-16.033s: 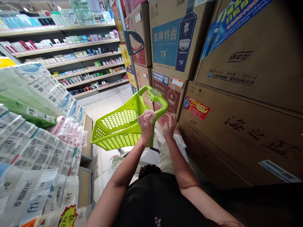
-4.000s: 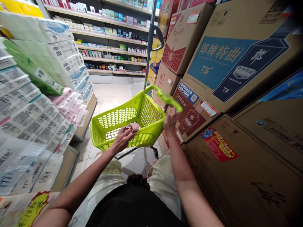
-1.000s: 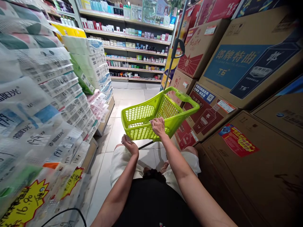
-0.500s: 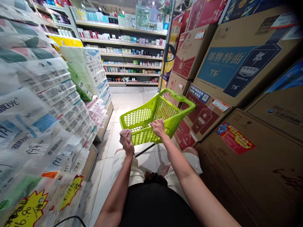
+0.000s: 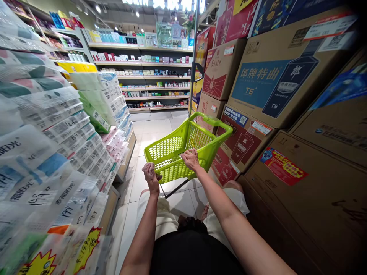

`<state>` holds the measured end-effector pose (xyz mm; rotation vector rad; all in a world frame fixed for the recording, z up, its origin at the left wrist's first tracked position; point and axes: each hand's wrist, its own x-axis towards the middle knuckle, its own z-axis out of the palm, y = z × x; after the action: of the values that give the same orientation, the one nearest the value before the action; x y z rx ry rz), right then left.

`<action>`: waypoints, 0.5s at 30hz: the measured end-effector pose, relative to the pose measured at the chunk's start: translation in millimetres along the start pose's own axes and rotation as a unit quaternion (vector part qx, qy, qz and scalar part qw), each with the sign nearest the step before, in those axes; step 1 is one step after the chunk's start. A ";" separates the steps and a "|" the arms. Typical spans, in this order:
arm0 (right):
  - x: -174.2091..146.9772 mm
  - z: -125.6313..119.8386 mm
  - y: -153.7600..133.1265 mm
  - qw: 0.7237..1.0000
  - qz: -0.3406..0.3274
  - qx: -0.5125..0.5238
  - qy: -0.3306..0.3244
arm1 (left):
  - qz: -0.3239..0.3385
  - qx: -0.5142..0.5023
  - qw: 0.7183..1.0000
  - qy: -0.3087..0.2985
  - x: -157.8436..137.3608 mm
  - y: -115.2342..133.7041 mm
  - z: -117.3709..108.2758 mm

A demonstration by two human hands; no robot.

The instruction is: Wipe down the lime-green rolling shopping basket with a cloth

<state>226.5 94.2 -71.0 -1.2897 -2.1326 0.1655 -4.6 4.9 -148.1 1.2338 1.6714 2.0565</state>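
Observation:
A lime-green shopping cart (image 5: 172, 173) with a perforated plastic basket stands in front of my knees, its handle end towards the right. My left hand (image 5: 152, 183) is closed around a crumpled pinkish cloth (image 5: 148, 168) at the basket's near left corner. Part of that cloth shows above the fingers, and the hand is close against the corner. My right hand (image 5: 190, 158) has its fingers curled over the near long rim of the basket. Its palm side is hidden.
Wrapped paper packs (image 5: 69, 126) with price signs are piled on the left. Stacked cardboard cartons (image 5: 258, 88) form a wall on the right, close to the cart's handle. Pale floor tiles (image 5: 149, 128) lead to shelves (image 5: 140, 63) of small goods. A dark pole (image 5: 193, 57) rises beyond the cart.
The view has tilted up a little, so more of the ceiling shows. My left hand with the cloth has shifted slightly left and down. My right hand stays on the cart's rim.

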 end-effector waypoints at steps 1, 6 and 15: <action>0.0 0.7 -0.2 1.000 -0.001 0.001 0.000 | -0.012 -0.023 1.000 0.008 3.9 -3.5 0.5; -2.4 0.7 2.7 1.000 -0.002 0.006 -0.006 | -0.133 -0.072 0.983 0.101 33.3 -17.6 1.8; -8.8 -2.1 5.1 1.000 -0.010 0.003 0.017 | -0.158 -0.081 0.983 0.056 54.5 -14.6 -2.4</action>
<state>234.4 89.1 -75.5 -1.2586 -2.1145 0.1410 -45.0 42.3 -135.8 0.7590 1.5879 2.0469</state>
